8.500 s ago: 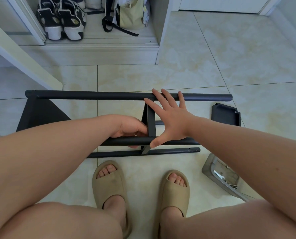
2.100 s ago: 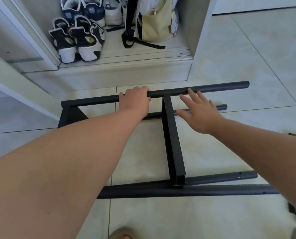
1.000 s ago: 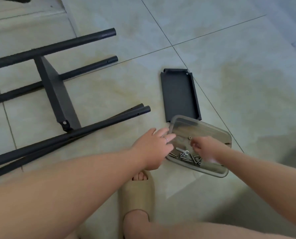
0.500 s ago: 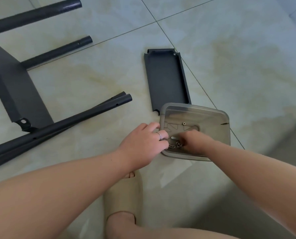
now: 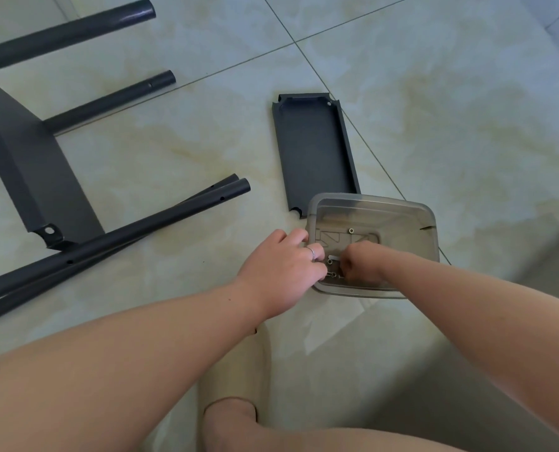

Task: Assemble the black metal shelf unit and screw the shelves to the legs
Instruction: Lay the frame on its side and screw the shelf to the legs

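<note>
Grip of right hand among tiny screws unclear; black legs beyond left edge.

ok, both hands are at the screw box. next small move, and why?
Probably lift the right hand out with one of the screws pinched. Its curled fingers are down among them in the clear container, whose rim the left hand holds. Whether it already grips one is hidden. The loose shelf beyond lies unattached.

Both forearms bare to the frame edge; L hand w/ thin silver ring, plain band, on one finger; R hand bare; one foot in beige slide sandal, smooth, rounded, wide upper; bare leg above it at btm of view.
</note>
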`<state>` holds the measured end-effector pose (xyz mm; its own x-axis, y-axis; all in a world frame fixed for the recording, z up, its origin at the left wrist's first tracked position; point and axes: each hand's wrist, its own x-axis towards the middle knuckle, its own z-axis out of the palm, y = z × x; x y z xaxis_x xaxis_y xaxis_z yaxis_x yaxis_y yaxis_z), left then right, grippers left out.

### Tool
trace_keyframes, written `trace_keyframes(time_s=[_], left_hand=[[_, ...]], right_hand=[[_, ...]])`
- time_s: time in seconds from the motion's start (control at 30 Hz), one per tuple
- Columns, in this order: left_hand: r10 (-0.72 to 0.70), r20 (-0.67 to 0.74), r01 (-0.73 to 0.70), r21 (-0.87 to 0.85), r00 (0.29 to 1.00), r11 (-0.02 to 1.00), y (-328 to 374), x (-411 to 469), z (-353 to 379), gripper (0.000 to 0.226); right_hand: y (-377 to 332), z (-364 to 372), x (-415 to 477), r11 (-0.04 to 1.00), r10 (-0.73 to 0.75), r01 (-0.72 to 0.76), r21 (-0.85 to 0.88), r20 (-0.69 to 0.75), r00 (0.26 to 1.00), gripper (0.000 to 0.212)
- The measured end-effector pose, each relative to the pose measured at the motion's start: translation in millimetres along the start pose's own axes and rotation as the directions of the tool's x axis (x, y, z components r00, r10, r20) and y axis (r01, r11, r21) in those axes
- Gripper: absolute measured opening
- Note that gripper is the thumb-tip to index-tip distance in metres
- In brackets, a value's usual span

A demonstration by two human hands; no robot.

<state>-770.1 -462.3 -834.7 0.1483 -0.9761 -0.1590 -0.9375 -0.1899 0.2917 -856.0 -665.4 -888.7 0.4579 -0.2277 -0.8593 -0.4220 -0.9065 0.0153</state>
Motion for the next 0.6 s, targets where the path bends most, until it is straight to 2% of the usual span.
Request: trace_keyframes(time_s=[0.1,0.27,0.33,0.43,0.6], left_hand=[[-0.001,0.002,0.001,0.007,1.000,1.000,0.7,0.4,1.7,0.040],[0.003,0.005,-0.003,0.011,1.000,1.000,0.9,2.7,2.4,0.040],[-0.001,0.006,0.001,0.010,1.000,1.000,1.2,3.7,3.7,0.039],[-0.022,-0.001,0.022,0.001,1.000,1.000,1.6,3.8,3.8,0.040],[-0.113,-0.002,0.113,-0.062,0.994,0.992,-11.2,-8.5,-8.5,0.056]], right_hand=[[-1.4,-0.5,-0.9,1.000,0.004,-0.004,-0.009,0.025,1.000,0.011],[-2.1,-5.6,-3.7,1.000,0.021,-0.022,0.022,0.053,0.998,0.022],[-1.4,-7.3,-5.2,1.000,0.011,-0.011,0.028,0.009,1.000,0.020],[2.4,-11.2,-11.7,0.996,0.016,-0.006,0.084,-0.119,0.993,0.003],[-4.5,-38.4,-33.6,0.966,0.020,0.045,0.256,-0.244,0.970,0.006]])
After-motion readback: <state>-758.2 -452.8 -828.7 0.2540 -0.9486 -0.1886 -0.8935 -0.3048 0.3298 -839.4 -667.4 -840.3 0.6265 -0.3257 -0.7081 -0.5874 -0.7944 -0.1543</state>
